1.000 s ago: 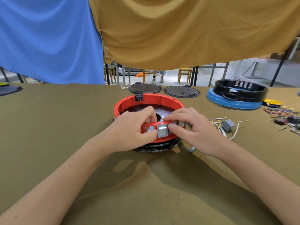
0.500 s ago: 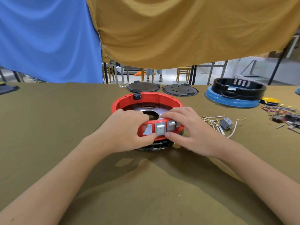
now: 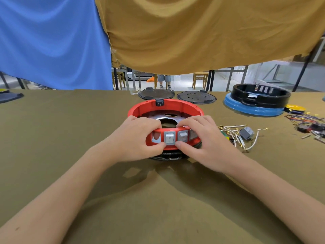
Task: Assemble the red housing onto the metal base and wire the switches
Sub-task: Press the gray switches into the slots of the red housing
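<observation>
Hands: both gripped the near wall of the red housing (image 3: 165, 106), the left hand (image 3: 139, 140) with fingers curled over the rim and thumb under the wall, the right hand (image 3: 204, 141) likewise, thumb pressed just below the switches.
Housing place: between the two hands, sitting on the dark metal base (image 3: 167, 156), whose edge showed just under the thumbs.
Switches: a white rocker switch (image 3: 169, 138) sat in its window between the thumbs; a second switch (image 3: 182, 136) lay right beside it toward the right hand's fingers; the window toward the left hand looked unfilled.
Step, as judged: pressing a switch home in the wall.
Doing it well: squeeze evenly with fingers inside against thumbs outside, keep the bezel square to its window, and hold the housing down so it cannot tip off the base.
Risk: a cocked switch could jam or pop inward.
Wires (image 3: 235, 136): loose on the table (image 3: 52, 138), just beyond the right hand, with a spare grey switch (image 3: 247, 132) among them.
</observation>
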A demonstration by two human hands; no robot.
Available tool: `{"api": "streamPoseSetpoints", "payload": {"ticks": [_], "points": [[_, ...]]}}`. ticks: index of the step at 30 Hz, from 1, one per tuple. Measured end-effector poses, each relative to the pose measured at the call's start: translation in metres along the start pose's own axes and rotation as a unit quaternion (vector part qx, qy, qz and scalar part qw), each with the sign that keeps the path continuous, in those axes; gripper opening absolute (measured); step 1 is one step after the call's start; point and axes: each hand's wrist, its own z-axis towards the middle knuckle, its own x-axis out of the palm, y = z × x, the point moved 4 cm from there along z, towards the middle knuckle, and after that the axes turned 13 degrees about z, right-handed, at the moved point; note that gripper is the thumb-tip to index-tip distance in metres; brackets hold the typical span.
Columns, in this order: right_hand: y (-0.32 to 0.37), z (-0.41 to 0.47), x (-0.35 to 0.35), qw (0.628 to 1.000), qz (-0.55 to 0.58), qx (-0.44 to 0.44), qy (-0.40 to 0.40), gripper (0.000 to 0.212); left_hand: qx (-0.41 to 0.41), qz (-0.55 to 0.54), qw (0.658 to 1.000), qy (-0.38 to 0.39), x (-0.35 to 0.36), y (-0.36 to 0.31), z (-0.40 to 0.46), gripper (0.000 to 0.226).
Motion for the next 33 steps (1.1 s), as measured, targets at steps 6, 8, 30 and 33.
{"api": "streamPoseSetpoints", "payload": {"ticks": [6,8,30,33], "points": [[0.007,0.000,0.003,0.998,-0.049,-0.018,-0.037,0.036,0.010,-0.003,1.000,-0.001,0.002,-0.004,0.002,0.027],[0.007,0.001,0.003,0.998,-0.045,-0.016,-0.032,0.036,0.012,-0.013,1.000,0.001,0.001,-0.004,0.002,0.027],[-0.010,0.008,-0.011,0.998,0.066,0.021,0.008,0.029,-0.012,-0.053,0.998,-0.010,-0.003,-0.008,0.002,0.038],[-0.012,0.004,-0.013,0.995,0.085,0.023,0.038,0.036,-0.011,-0.048,0.999,-0.011,-0.004,-0.009,0.001,0.036]]}}
